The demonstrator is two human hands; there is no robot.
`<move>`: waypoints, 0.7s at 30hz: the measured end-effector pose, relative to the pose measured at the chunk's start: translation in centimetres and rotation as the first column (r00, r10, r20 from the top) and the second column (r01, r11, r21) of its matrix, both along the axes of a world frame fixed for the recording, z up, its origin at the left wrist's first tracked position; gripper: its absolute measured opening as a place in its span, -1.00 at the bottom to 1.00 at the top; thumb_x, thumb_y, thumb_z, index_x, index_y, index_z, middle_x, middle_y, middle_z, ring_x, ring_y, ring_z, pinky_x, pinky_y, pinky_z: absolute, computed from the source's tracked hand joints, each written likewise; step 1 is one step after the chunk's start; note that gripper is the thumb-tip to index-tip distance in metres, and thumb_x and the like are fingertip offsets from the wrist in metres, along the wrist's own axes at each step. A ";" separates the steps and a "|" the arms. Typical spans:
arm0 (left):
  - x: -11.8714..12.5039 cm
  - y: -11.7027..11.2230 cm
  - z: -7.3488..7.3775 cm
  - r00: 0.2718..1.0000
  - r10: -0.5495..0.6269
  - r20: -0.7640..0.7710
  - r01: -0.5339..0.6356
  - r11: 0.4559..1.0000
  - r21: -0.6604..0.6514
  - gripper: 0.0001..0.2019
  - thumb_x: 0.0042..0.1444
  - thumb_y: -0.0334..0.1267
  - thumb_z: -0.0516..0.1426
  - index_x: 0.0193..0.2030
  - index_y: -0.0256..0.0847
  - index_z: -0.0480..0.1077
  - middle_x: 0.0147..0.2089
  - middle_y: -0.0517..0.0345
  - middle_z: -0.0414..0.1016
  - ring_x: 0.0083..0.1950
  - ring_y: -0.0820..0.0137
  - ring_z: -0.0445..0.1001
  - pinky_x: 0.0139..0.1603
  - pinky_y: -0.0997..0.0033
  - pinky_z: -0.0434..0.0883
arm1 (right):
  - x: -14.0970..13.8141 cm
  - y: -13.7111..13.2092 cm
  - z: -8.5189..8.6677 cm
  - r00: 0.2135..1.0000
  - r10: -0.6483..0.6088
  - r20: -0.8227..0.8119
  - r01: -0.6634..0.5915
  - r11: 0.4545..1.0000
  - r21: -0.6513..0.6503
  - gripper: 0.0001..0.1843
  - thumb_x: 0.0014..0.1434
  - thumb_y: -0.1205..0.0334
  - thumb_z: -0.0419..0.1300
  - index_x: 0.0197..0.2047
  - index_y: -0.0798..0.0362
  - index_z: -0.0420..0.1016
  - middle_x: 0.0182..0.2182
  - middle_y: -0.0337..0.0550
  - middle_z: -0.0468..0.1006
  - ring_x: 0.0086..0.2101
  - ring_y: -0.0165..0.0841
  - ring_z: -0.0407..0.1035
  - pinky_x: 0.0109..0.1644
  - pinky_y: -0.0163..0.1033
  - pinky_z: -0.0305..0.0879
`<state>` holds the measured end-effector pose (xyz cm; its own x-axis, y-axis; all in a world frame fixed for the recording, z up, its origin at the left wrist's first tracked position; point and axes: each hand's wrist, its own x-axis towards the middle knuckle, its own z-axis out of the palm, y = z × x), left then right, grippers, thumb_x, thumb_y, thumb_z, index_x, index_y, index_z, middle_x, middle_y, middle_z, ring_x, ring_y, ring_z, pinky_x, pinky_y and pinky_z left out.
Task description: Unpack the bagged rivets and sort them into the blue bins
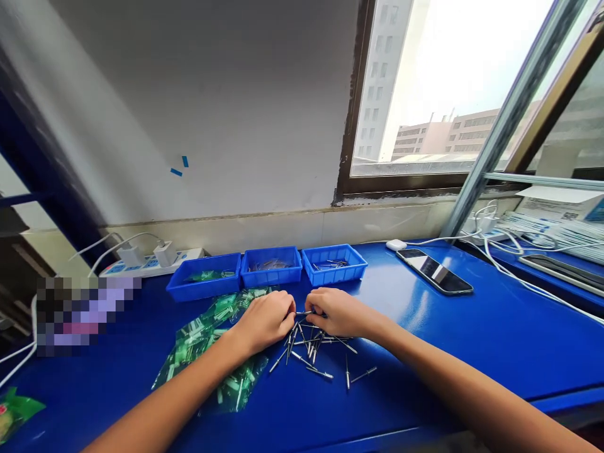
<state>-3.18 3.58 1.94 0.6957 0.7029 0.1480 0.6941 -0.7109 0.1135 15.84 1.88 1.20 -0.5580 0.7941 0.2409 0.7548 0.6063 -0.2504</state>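
My left hand (265, 321) and my right hand (338, 311) face each other above the blue table, fingers pinched. Between their fingertips runs a thin metal blind rivet (302, 313), its ends partly hidden by the fingers. Below and around them lies a loose pile of silver blind rivets (314, 347), with a few strays (348, 377) toward the front. Under and beside my left wrist are clear green-tinted plastic bags (189, 343) with small pieces inside.
Three blue bins stand in a row behind my hands: a left bin (177, 288) with green bags, a middle bin (271, 277) and a right bin (337, 275) holding small parts. A phone (434, 270), white cables (514, 277) and a power strip (141, 267) lie farther out.
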 end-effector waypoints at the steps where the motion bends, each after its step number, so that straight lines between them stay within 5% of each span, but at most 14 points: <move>1: -0.1 0.0 -0.1 1.000 -0.006 -0.002 0.006 1.000 0.016 -0.90 0.11 -0.36 -0.02 -0.34 -0.23 0.29 -0.33 0.09 0.39 -0.33 0.32 0.37 -0.34 0.37 0.26 | -0.1 0.0 0.1 1.000 -0.007 -0.020 0.008 1.000 0.001 -0.97 0.09 0.32 0.11 -0.36 0.06 0.38 -0.44 -0.21 0.45 -0.38 -0.39 0.31 -0.36 -0.33 0.10; 9: -1.1 -0.1 -0.1 1.000 0.024 -0.006 -0.022 0.977 0.211 -0.90 0.15 -0.38 -0.04 -0.30 -0.25 0.28 -0.30 0.09 0.38 -0.27 0.30 0.35 -0.27 0.31 0.29 | -0.6 0.1 0.8 0.980 0.020 -0.198 -0.017 1.000 0.017 -0.90 0.14 0.30 0.08 -0.32 0.08 0.42 -0.46 -0.22 0.44 -0.44 -0.45 0.29 -0.35 -0.34 0.13; 16: -0.8 0.0 -0.5 1.000 0.003 0.020 -0.008 0.975 0.223 -0.92 0.14 -0.36 -0.01 -0.30 -0.25 0.29 -0.33 0.12 0.38 -0.31 0.32 0.35 -0.29 0.32 0.31 | -0.2 -0.8 1.0 0.996 0.039 -0.083 -0.026 0.988 0.152 -0.88 0.16 0.37 0.03 -0.29 0.10 0.40 -0.42 -0.14 0.47 -0.39 -0.39 0.32 -0.31 -0.30 0.17; 21: -0.7 -2.1 2.0 0.996 -0.028 0.086 0.008 0.973 0.230 -0.90 0.15 -0.35 -0.01 -0.32 -0.26 0.31 -0.33 0.10 0.39 -0.31 0.34 0.36 -0.31 0.32 0.33 | 0.4 -0.9 1.6 0.999 0.014 -0.039 -0.005 0.974 0.226 -0.82 0.21 0.34 -0.03 -0.34 0.11 0.38 -0.43 -0.12 0.48 -0.39 -0.36 0.34 -0.31 -0.28 0.16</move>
